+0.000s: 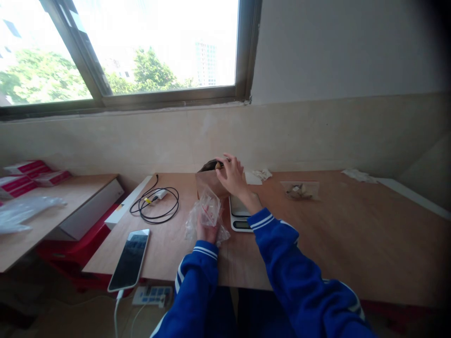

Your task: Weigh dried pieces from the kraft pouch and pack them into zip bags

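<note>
My left hand (pixel 208 230) is closed around a clear plastic bag (pixel 210 206), whose crinkled film covers most of the fingers. Just behind it stands a brown paper bag (pixel 207 180) with its dark mouth open at the top. Over that mouth, my right hand (pixel 230 173) pinches a small brown piece (pixel 218 165) between thumb and fingers; its exact kind is too small to make out. Beneath my right wrist lies a white kitchen scale (pixel 241 226), partly hidden by the hand and sleeve.
A coiled black cable (pixel 165 220) and a charging phone (pixel 130 260) lie at left. Toward the wall on the right are a clear packet with brown bits (pixel 301 191) and crumpled tissue (pixel 359 176). Pink-and-white boxes (pixel 21 183) sit on a second table.
</note>
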Tool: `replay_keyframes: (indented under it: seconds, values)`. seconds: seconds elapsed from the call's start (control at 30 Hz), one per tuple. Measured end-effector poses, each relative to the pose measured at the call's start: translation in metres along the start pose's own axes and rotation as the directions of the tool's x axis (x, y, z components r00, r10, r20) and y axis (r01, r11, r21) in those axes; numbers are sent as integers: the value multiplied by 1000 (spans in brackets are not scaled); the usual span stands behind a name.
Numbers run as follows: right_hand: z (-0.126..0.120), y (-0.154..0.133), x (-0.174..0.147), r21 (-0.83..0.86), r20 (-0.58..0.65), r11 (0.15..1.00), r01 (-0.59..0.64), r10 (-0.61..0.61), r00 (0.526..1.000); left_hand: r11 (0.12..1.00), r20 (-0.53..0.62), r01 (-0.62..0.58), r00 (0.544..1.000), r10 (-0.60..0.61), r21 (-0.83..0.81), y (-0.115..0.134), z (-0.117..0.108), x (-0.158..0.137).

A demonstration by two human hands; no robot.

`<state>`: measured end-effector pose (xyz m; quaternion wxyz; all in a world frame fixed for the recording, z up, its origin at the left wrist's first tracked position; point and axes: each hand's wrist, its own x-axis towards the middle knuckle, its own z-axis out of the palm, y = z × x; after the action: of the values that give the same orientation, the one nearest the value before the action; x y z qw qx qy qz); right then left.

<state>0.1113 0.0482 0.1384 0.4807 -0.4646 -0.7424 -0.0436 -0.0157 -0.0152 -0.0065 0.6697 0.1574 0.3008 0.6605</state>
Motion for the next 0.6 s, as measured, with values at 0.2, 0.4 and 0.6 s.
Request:
replay_keyframes:
  seconds: [0.2, 0.4, 0.6]
  values:
    - [2, -26, -81, 250, -47, 949, -192, 210, 977, 1000, 35, 4, 999, -3, -13, 0, 7, -6]
    - [0, -29, -155, 619, 283, 534, -576, 532, 798, 970, -2, -122, 992, 125, 210, -6, 0, -14]
    - [-38, -12, -161, 668, 276, 439, -601, 604, 748, 710, 129, -381, 915, 382, 593, -4, 8, -35]
